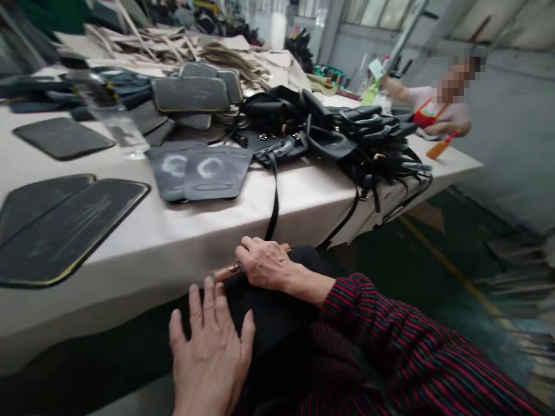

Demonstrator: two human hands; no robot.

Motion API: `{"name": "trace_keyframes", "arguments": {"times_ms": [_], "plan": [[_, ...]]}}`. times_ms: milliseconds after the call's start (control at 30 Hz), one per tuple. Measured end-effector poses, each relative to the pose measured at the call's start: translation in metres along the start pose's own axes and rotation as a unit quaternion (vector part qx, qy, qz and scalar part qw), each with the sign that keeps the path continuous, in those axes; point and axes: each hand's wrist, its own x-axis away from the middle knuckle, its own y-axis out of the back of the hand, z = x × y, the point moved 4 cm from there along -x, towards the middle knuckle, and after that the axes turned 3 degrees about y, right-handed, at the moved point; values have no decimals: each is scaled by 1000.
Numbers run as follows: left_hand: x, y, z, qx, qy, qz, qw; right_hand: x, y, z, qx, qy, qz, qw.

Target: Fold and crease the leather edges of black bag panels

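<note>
Low in the middle, my right hand (266, 266) is closed round a slim brown wooden-handled tool (225, 273); its kind is not clear and its middle is hidden under the fingers. Beneath both hands lies a black piece (269, 323) on my lap. My left hand (212, 346) has its fingers spread, their tips close to the tool's left end. Whether they touch it I cannot tell. Just beyond my hands, a black strap (274, 196) hangs over the edge of the white-covered table (182, 242).
Black leather bags (312, 127) are piled on the table. Dark panels with yellowish edges (78, 231) lie at left, near a clear bottle (117, 121). Two dark pieces (199, 173) bear white rings. Beige sheets (234, 58) are stacked behind. A person (442, 107) is at the far right.
</note>
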Motion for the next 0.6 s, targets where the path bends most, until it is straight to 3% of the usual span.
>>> {"name": "trace_keyframes", "arguments": {"times_ms": [67,133,233,333,433,467,533,600], "plan": [[-2,-3,1,1,-35,11,999,36,13,-41,-24,-45,3,999],[-2,-5,2,28,-54,19,998,79,22,-83,-135,-141,-33,980],[-5,-7,1,47,-39,49,997,136,11,-122,-376,-257,-110,884],[-10,-9,-9,2,0,87,996,164,-12,-123,-525,-300,-170,778],[-10,-10,-18,-12,33,106,994,180,-28,-109,-648,-343,-229,640],[-9,-10,-19,-10,38,108,993,186,-31,-103,-669,-351,-232,612],[-8,-11,-20,-7,34,111,993,196,-31,-93,-691,-351,-231,588],[-6,-12,-19,-7,26,113,993,204,-26,-89,-684,-346,-240,596]]}}
